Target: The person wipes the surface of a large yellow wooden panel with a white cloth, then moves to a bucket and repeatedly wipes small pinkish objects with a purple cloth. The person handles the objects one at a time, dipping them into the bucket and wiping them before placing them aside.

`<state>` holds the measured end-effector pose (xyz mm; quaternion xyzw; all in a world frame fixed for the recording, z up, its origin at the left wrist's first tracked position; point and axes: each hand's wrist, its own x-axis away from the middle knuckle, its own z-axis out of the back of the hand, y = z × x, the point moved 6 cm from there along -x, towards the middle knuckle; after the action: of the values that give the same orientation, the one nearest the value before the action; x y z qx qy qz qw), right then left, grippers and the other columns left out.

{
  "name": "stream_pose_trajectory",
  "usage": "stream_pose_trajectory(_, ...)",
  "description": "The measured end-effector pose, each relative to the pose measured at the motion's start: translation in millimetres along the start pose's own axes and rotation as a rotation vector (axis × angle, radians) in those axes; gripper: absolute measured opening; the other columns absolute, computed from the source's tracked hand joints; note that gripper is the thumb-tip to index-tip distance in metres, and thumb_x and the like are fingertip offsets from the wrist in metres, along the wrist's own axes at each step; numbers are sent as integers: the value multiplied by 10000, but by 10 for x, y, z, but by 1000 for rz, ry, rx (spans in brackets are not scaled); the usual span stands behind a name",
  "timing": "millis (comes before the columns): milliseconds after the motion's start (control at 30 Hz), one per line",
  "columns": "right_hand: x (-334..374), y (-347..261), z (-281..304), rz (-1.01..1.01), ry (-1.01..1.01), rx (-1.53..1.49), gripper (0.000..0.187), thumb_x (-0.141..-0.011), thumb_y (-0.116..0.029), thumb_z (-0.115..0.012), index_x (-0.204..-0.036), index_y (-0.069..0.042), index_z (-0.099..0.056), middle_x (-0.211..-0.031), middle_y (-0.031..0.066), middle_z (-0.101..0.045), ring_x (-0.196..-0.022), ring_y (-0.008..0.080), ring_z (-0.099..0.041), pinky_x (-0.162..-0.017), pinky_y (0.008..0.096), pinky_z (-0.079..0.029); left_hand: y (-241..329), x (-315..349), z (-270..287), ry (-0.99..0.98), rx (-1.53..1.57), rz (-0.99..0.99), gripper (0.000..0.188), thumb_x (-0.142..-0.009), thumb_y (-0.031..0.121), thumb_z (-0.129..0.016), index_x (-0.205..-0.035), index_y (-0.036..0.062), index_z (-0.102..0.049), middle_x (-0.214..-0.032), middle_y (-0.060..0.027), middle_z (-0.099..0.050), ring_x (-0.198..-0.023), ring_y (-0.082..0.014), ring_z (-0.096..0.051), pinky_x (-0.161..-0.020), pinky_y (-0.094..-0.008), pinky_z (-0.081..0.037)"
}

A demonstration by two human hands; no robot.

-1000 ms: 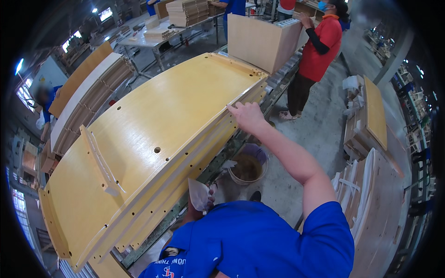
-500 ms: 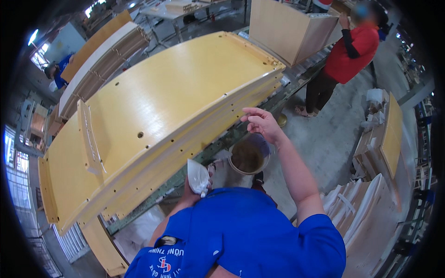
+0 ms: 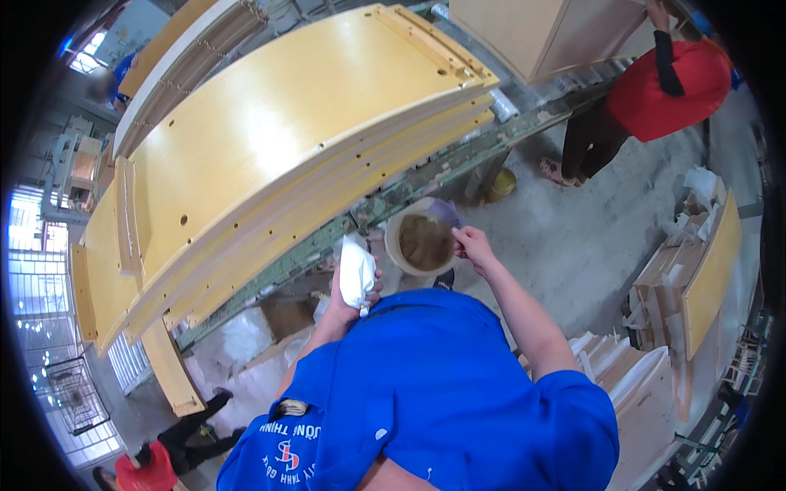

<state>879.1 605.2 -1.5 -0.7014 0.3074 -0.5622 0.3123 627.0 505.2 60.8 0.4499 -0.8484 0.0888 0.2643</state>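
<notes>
While curved yellow panels [image 3: 270, 123] sit stacked, bucket [image 3: 395, 254] stands beside

White bag [image 3: 358, 274] just left of bucket, left hand [image 3: 338, 299] wrapped round it. Right hand [image 3: 475, 247] at bucket's right rim, fingers bent; can't tell if it's pinching anything.

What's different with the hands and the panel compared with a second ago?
The right hand has left the near edge of the top yellow panel and moved down, back toward the body, to the rim of the bucket; whether it grips anything there is unclear. The left hand still holds the white bag, and the top yellow panel appears unmoved.
</notes>
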Motion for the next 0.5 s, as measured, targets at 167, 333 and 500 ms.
stream_pose_trajectory(167, -23, 82, 148, 47, -12, 12, 357, -932, -339, -508, -681, -86, -513, -573, 8, -516, -464, 113, -501, -455, 252, -414, -131, 87, -54, -49, 8, -45, 624, -865, 568, -387, -1227, 65, -461, -907, -149, -576, -606, -200, -452, -441, -275, -361)
stream_pose_trajectory(333, 207, 244, 881, -43, 242, -22, 374, -927, -373, -506, -682, -90, -509, -598, 7, -531, -479, 105, -495, -458, 243, -404, -217, 291, 79, -37, 47, -78, 616, -867, 554, -397, -1225, 58, -467, -935, -154, -575, -589, -196, -445, -433, -261, -358)
stream_pose_trajectory(500, 615, 389, 829, -83, 130, 83, 284, -905, -348, -563, -754, -110, -520, -689, -2, -560, -555, 88, -524, -495, 230, -425, -683, 437, 441, 128, 164, -20, 541, -879, 555, -398, -1160, 109, -519, -976, -175, -590, -601, -215, -480, -428, -273, -390)
